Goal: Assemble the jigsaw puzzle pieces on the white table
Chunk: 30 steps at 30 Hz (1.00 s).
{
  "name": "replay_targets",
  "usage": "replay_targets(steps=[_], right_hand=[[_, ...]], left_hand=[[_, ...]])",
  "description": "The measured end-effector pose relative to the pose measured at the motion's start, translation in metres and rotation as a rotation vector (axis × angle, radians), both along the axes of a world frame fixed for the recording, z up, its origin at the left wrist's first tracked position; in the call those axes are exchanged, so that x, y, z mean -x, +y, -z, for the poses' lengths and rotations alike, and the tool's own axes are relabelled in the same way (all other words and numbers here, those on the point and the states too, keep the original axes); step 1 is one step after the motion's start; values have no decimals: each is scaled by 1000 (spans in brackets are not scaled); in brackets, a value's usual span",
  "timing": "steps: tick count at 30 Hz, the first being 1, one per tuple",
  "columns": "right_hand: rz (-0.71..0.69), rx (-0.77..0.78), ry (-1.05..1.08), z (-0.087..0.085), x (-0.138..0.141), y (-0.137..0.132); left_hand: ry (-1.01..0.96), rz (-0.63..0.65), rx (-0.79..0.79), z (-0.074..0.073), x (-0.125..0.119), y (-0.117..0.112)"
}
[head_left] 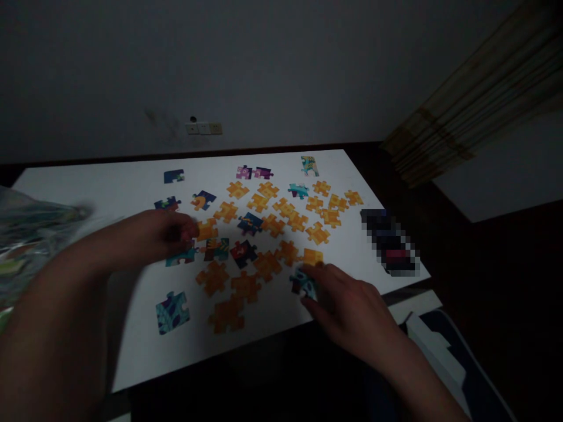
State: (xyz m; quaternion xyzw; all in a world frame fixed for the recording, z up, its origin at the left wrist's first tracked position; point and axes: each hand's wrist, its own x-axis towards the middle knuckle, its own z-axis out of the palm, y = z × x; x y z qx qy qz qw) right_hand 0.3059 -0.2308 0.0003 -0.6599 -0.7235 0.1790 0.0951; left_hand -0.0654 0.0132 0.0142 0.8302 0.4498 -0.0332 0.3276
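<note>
Jigsaw pieces lie scattered on a white table [109, 187]. Several show their orange backs [259, 202], others show coloured faces. My right hand [352, 310] is near the front edge, its fingers pinched on a blue-green puzzle piece [303, 284]. My left hand [169, 231] reaches in from the left over the pieces, fingers curled at a teal piece [180, 257]; motion blur hides whether it grips anything. A larger teal and purple piece [172, 312] lies alone near the front.
A dark pixelated object [389, 243] sits at the table's right edge. A crumpled plastic bag [26, 240] lies at the far left. Wall sockets [203, 128] are behind the table. A bamboo blind [475, 94] hangs at the right. The room is dim.
</note>
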Motion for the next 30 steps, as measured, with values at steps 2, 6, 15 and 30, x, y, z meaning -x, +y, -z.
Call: replay_targets(steps=[2, 6, 15, 30], right_hand=[[-11, 10, -56, -2, 1, 3], [-25, 54, -54, -4, 5, 9], [-90, 157, -41, -16, 7, 28], [-33, -156, 663, -41, 22, 99]], left_hand=[[74, 66, 30, -1, -2, 0], [91, 82, 18, -7, -7, -2], [2, 49, 19, -8, -11, -2], [-626, -141, 172, -22, -9, -7]])
